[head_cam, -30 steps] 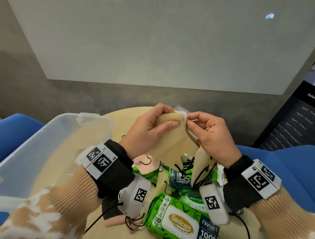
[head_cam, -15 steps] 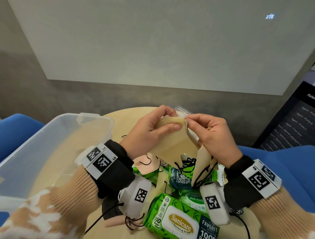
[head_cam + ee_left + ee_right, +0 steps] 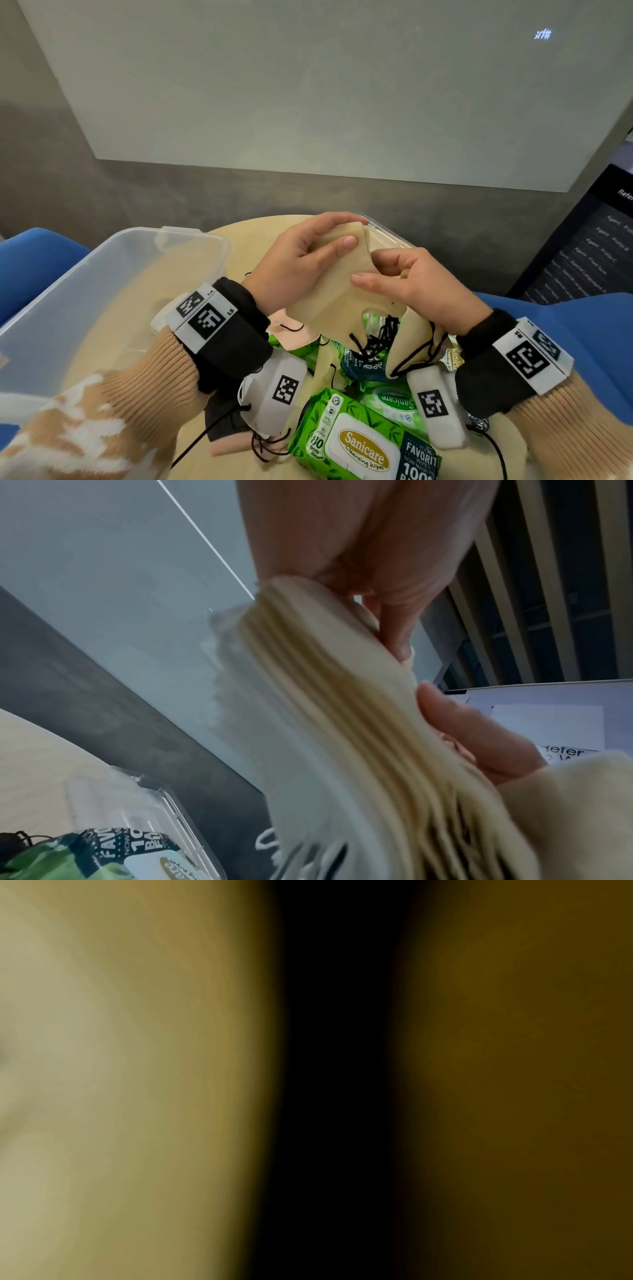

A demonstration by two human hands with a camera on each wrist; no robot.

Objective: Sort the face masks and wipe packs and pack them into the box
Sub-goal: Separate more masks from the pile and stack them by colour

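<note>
Sorting step: left hand [image 3: 301, 260] pinches stack of beige fabric face masks [image 3: 329, 291], right hand [image 3: 411, 284] pinching its near edge; next, square up, carry left into clear plastic box [image 3: 102, 291].

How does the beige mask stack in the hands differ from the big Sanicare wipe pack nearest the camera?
The mask stack is held up in the air, pinched by the left hand with the right hand on it; the wipe pack lies on the table. The stack is plain beige, thin layers with black loops hanging; the pack is green, printed and bulky. Neither is in the box yet.
</note>
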